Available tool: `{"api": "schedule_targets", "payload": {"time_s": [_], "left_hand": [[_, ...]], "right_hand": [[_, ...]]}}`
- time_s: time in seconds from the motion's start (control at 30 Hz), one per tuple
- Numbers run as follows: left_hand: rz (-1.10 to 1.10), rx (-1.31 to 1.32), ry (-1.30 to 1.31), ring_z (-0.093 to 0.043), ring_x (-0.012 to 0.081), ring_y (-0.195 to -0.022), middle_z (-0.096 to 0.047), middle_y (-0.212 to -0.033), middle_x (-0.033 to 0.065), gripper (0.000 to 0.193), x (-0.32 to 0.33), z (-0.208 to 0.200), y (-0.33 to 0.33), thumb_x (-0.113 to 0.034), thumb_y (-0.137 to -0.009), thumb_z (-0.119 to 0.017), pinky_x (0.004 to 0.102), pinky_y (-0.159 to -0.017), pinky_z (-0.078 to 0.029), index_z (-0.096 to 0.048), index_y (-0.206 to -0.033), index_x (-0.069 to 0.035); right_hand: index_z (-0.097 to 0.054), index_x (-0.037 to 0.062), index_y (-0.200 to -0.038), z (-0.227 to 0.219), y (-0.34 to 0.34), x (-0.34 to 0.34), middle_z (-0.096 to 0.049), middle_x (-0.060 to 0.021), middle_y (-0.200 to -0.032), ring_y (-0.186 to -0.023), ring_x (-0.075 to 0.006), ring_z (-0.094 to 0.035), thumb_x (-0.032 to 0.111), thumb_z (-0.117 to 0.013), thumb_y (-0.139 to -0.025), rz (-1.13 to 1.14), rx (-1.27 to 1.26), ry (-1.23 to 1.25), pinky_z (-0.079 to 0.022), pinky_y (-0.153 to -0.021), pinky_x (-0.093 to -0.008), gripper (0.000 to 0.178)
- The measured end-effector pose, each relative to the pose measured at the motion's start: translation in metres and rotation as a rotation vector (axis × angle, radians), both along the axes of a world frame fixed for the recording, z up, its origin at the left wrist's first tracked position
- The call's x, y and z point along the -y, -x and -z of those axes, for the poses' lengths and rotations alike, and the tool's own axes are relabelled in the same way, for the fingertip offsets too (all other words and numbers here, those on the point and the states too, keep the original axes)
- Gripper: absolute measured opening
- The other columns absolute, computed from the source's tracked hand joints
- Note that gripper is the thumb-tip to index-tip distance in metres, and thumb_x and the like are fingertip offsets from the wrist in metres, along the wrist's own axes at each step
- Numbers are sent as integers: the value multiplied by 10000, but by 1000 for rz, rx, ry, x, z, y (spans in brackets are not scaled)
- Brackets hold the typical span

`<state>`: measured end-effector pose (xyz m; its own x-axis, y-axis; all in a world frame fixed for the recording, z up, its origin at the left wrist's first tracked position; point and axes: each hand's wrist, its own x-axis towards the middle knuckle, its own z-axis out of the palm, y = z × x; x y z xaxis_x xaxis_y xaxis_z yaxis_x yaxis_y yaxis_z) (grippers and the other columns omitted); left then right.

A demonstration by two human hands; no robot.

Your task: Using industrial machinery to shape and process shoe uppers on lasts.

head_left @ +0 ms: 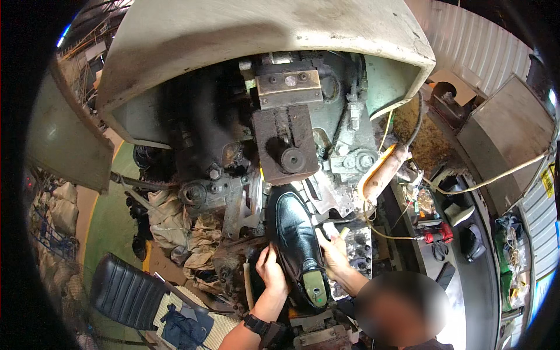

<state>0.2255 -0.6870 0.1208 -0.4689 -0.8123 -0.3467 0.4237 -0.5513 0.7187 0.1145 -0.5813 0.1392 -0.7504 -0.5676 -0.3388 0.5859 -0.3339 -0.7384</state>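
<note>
A black leather shoe (293, 224) lies lengthwise in the machine's middle, its toe under a dark metal block (284, 140). Green material (315, 289) with a round hole shows in its heel opening, probably a last. My left hand (271, 271) grips the shoe's left side near the heel, its fingers curled against the upper. On the opposite side my right hand (335, 256) holds the shoe, with its fingers partly hidden behind it. Just beyond those fingers is a small pale piece (331, 229); whether the hand touches it I cannot tell.
A pale machine hood (262, 29) arches above. Metal clamp arms (242, 201) flank the shoe. To the right are a tubular lamp (383, 172), a red air tool (437, 233) and a conveyor with dark shoes (472, 242). A black chair (128, 289) stands at lower left.
</note>
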Motion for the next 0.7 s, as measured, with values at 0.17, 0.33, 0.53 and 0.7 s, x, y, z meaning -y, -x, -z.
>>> {"api": "schedule_targets", "payload": {"time_s": [0.17, 0.33, 0.53, 0.7], "left_hand": [[133, 34, -60, -637, 163, -907, -704, -1041, 55, 282, 9, -21, -11, -246, -998, -631, 288, -850, -507, -676, -1093, 16], [-232, 211, 389, -650, 160, -934, -691, -978, 79, 198, 66, 36, -76, -170, -995, -636, 308, -874, -533, -636, -1103, -4], [138, 968, 983, -465, 350, -1308, -461, -1484, 191, 514, 121, 174, -197, -342, -1073, -432, 411, -1098, -339, -469, -1429, 27], [-494, 695, 447, -497, 364, -1281, -519, -1363, 199, 497, 133, 240, -218, -373, -1080, -379, 466, -1092, -391, -448, -1400, 1]], "right_hand": [[-446, 29, -1343, 4, 13, -21, -634, -175, -1250, -1077, -233, -664, 224, -668, -984, -22, 16, -121, -556, -905, -355, 464], [-308, -138, -1302, -1, 36, -103, -656, -284, -1142, -972, -331, -707, 272, -609, -1013, 22, -35, -84, -605, -854, -420, 585], [-439, -45, -1306, 57, 43, -226, -628, -265, -1196, -1019, -359, -661, 268, -589, -1001, 333, 47, -296, -560, -875, -473, 462], [-468, 2, -1230, 84, 21, -298, -633, -213, -1137, -928, -344, -662, 231, -587, -985, 491, 154, -353, -562, -805, -471, 356]]}}
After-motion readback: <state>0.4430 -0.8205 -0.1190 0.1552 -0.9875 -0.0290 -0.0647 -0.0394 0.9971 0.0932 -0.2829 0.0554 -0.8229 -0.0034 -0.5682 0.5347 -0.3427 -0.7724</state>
